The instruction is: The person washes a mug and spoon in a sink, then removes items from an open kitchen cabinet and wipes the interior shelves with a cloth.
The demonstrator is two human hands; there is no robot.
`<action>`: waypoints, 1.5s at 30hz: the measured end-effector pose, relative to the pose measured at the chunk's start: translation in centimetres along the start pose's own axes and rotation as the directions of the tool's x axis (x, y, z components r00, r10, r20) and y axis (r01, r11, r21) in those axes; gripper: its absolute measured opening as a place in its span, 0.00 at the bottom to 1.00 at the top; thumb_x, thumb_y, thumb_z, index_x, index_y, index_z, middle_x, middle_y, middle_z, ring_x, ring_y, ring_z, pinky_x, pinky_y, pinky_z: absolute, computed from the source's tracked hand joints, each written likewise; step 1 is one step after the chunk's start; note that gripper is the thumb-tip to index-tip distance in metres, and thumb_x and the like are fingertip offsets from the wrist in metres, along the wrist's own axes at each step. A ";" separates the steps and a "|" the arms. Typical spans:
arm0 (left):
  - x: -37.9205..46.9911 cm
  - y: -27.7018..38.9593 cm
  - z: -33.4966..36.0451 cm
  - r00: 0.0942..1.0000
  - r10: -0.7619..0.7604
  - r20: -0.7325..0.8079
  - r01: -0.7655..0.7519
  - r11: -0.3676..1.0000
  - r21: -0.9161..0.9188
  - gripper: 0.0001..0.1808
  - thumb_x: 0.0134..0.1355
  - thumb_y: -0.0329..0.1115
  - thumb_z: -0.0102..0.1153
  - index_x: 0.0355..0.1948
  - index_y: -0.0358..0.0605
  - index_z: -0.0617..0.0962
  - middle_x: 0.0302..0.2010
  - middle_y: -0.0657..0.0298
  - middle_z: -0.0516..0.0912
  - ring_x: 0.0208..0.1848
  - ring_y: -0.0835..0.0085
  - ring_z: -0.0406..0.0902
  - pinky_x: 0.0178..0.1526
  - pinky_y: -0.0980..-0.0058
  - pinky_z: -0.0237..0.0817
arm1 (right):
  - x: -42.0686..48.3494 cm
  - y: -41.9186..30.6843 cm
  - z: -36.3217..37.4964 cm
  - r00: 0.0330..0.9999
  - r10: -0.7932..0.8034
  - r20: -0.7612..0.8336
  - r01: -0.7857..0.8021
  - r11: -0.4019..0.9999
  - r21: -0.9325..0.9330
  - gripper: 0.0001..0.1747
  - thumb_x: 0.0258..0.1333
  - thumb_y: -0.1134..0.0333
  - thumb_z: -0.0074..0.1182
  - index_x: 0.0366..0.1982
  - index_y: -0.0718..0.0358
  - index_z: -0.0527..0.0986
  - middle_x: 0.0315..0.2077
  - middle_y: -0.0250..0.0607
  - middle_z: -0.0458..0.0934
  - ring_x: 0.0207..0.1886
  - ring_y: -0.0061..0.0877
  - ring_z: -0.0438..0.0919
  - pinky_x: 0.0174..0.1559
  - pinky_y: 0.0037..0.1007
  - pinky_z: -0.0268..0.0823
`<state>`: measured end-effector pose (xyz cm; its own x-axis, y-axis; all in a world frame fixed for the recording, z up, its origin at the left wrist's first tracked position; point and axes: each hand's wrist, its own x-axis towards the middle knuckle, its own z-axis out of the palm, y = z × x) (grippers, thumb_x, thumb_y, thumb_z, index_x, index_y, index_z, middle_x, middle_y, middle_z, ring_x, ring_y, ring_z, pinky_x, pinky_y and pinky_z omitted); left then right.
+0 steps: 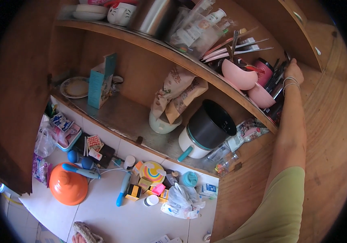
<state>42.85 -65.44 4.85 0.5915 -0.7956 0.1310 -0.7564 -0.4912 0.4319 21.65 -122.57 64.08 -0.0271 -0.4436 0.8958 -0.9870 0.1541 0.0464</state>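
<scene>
My right hand, with bands round the wrist, reaches to the right end of the upper cabinet shelf. It is beside a bundle of dark, thin items; its fingers are mostly hidden, so I cannot tell whether it grips anything. Near it on the shelf are a pink cup with a dark lid, two pink bowls and several pink-handled utensils. At the bottom edge my left hand shows partly, holding a greyish-brown cloth above the white tiled counter.
The lower shelf holds a white-and-black pot, a bowl with paper packets, a teal box and a plate. On the counter lie an orange funnel-shaped lid, a blue-handled skipping rope, small boxes and plastic bags.
</scene>
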 end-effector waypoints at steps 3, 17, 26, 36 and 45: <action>0.0 0.3 -0.1 1.000 -0.008 0.001 0.008 1.000 0.018 0.33 0.47 0.47 0.55 0.52 0.40 0.65 0.47 0.48 0.68 0.52 0.52 0.62 0.51 0.57 0.53 | 0.4 0.2 0.0 1.000 0.006 -0.013 -0.006 1.000 0.007 0.19 0.46 0.64 0.48 0.44 0.54 0.63 0.39 0.48 0.73 0.45 0.42 0.70 0.44 0.39 0.63; 0.1 0.3 -0.4 1.000 -0.008 -0.007 0.008 0.995 -0.102 0.31 0.45 0.44 0.57 0.50 0.39 0.67 0.46 0.49 0.69 0.51 0.52 0.62 0.51 0.58 0.52 | 0.2 0.6 1.6 0.990 -0.076 0.120 0.098 0.977 -0.189 0.23 0.53 0.64 0.40 0.53 0.49 0.58 0.47 0.42 0.69 0.54 0.37 0.62 0.49 0.43 0.54; 0.4 0.9 -0.9 0.995 0.011 -0.096 -0.020 0.996 -0.085 0.29 0.46 0.44 0.57 0.48 0.39 0.68 0.45 0.49 0.70 0.51 0.53 0.62 0.51 0.58 0.52 | -1.1 0.6 -1.1 0.995 0.014 0.098 -0.015 1.000 0.009 0.29 0.47 0.68 0.48 0.53 0.50 0.58 0.48 0.43 0.67 0.54 0.38 0.61 0.51 0.39 0.55; -0.9 0.2 -0.8 0.985 0.080 -0.155 -0.084 0.996 -0.022 0.27 0.48 0.46 0.55 0.46 0.41 0.70 0.43 0.50 0.71 0.49 0.54 0.65 0.50 0.62 0.55 | -2.1 2.8 -7.2 0.980 0.182 -0.086 -0.140 0.923 0.359 0.25 0.46 0.67 0.46 0.50 0.53 0.61 0.45 0.47 0.69 0.50 0.40 0.67 0.51 0.37 0.58; -0.3 -0.3 1.1 0.972 0.046 -0.230 -0.076 0.989 -0.127 0.34 0.31 0.37 0.64 0.44 0.42 0.68 0.41 0.56 0.72 0.49 0.61 0.65 0.52 0.56 0.48 | -1.0 -0.1 -11.5 0.872 -0.482 -0.088 0.488 0.842 0.230 0.20 0.47 0.60 0.45 0.45 0.56 0.67 0.43 0.43 0.71 0.47 0.37 0.69 0.48 0.31 0.60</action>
<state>42.63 -65.47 3.66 0.6047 -0.7145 0.3519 -0.7576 -0.3798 0.5309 23.65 -112.00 68.25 0.4659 -0.3834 0.7975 -0.8805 -0.2903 0.3748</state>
